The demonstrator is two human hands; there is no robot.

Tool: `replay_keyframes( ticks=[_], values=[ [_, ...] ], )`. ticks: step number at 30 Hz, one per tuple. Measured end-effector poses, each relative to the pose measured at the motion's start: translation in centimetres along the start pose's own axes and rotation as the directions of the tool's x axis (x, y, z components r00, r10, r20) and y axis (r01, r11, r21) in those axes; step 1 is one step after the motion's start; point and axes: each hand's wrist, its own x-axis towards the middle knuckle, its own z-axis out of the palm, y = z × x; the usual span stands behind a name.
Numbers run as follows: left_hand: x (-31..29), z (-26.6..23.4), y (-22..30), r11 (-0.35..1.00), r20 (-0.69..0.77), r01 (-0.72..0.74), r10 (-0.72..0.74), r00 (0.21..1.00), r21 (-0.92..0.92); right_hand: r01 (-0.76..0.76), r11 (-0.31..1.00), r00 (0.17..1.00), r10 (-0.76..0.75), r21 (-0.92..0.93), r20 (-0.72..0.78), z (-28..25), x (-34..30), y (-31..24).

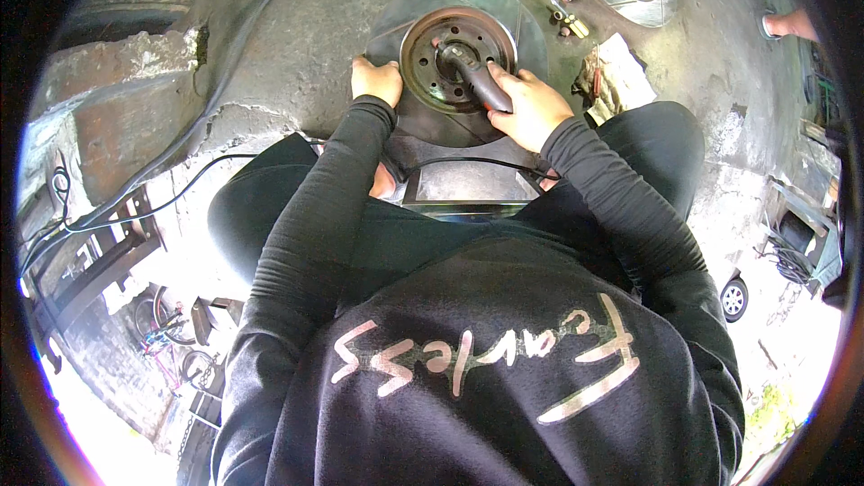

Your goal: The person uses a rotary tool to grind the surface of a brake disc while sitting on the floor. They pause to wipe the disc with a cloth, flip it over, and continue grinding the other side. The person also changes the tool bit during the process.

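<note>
1. The left hand (376,81) was closed on the left edge of a round metal disc (450,130). The thumb was on top, but the tips of the other fingers were hidden.
2. The right hand (533,108) was wrapped around the thick handle of a dark power tool (486,85). There was no wide gap in that grip, though some fingers were out of sight under the handle.
3. The tool was tilted up and to the left from the right hand. Its head was over the middle of the disc, away from the palm. I could not tell if it was touching the metal.
4. The disc lay on the ground in front of the person, between the two hands. Its outside was gray, its middle part had a rusty brown rim, and small round holes went around inside that.
5. A black cord (459,160) ran across just below the disc, near the person's legs.
6. To the right of the disc was a crumpled, dirty cloth (623,79). A little tool with a yellow handle (577,25) was above the cloth.
7. Another round disc (650,13) lay at the top right, well apart from both hands. A long gray hose (270,0) curved past on the left.
</note>
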Motion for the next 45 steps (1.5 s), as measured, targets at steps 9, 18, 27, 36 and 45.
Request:
replay_keyframes(
  ticks=[9,18,27,36,45],
  values=[
    [0.3,0.3,-0.6,0.995,-0.025,-0.052,0.054,0.998,0.083,-0.032,0.999,0.999,0.032,0.002,-0.033,-0.6,0.4,0.1],
    [0.1,0.0,-0.1,0.998,-0.012,-0.024,0.025,1.0,0.056,-0.002,1.0,0.999,0.0,-0.025,-0.044,-0.1,0.2,0.1],
    [-0.2,0.1,0.0,0.999,-0.024,-0.028,0.028,0.999,0.018,0.008,1.0,1.0,-0.008,0.015,-0.017,0.3,0.2,0.1],
    [-0.1,-0.2,0.4,0.999,0.029,0.002,-0.003,1.0,0.034,-0.007,1.0,1.0,0.007,0.025,0.008,0.2,0.1,-0.1],
    [0.0,0.1,-0.1,1.0,0.004,-0.004,0.004,1.0,-0.006,-0.036,0.999,0.999,0.036,0.024,-0.004,-0.6,0.2,-0.4]
  ],
)
